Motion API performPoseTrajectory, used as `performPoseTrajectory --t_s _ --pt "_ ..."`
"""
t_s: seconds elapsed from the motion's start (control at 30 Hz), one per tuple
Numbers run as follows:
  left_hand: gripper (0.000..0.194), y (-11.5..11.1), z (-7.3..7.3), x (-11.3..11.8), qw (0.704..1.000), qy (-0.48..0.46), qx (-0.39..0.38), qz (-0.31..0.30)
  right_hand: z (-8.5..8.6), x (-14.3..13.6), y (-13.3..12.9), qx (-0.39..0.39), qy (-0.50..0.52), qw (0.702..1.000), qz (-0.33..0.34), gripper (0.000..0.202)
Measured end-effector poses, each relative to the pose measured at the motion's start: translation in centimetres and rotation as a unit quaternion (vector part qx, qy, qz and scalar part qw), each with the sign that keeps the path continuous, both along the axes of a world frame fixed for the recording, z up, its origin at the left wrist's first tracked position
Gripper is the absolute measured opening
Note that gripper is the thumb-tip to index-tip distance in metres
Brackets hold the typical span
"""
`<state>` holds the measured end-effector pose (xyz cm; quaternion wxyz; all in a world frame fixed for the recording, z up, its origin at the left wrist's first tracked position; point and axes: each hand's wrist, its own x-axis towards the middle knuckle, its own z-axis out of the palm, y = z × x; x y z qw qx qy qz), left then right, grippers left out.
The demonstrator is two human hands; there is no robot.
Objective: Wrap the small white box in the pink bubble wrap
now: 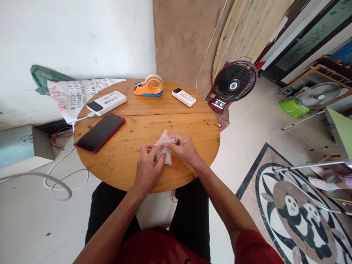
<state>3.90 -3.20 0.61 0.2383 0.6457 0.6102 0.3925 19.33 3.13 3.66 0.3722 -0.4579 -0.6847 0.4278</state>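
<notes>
Between my two hands, over the near part of the round wooden table (132, 143), is a crumpled, whitish, translucent piece of thin plastic film or tissue (165, 139). My left hand (150, 163) grips its left and lower side, with the thumb pressed against it. From the right, my right hand (183, 146) pinches its upper right edge between thumb and fingers. The right fingertips are somewhat blurred. Whether anything is wrapped inside the crumpled piece, I cannot tell.
A red-edged phone (100, 132) lies at the left, below a white power bank (107, 102) with a cable plugged in. Farther back are an orange tape dispenser (148, 87) and a smaller white power bank (183, 97). A dark fan (233, 84) stands beyond the table's right edge.
</notes>
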Motion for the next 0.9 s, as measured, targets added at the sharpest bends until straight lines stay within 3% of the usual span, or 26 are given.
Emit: performPoseTrajectory --t_s 0.13,0.3,0.43,0.53,0.77,0.9 --pt "0.044 0.2 -0.2 0.0 0.998 -0.004 0.035 0.046 0.3 0.5 -0.9 0.048 -0.056 0.996 0.046 0.008" --pt "0.066 1.5 -0.7 -0.9 0.995 -0.087 -0.006 -0.053 0.3 0.6 -1.3 0.098 -0.064 0.990 0.077 0.012" --pt "0.039 2.1 -0.7 -1.6 0.989 -0.105 -0.009 -0.103 -0.2 0.3 -2.3 0.154 -0.063 0.983 0.077 0.014" --pt "0.020 2.1 -0.6 -1.7 0.991 -0.096 0.000 -0.094 -0.8 0.0 -3.5 0.196 -0.092 0.975 0.038 0.017" --pt "0.005 1.8 -0.6 -1.5 0.990 -0.080 0.066 -0.098 -2.4 0.1 -5.7 0.255 -0.137 0.957 0.008 0.031" --pt "0.016 1.3 -0.3 -2.3 0.984 -0.073 0.075 -0.141 -2.9 0.4 -5.9 0.277 -0.136 0.951 0.026 0.036"
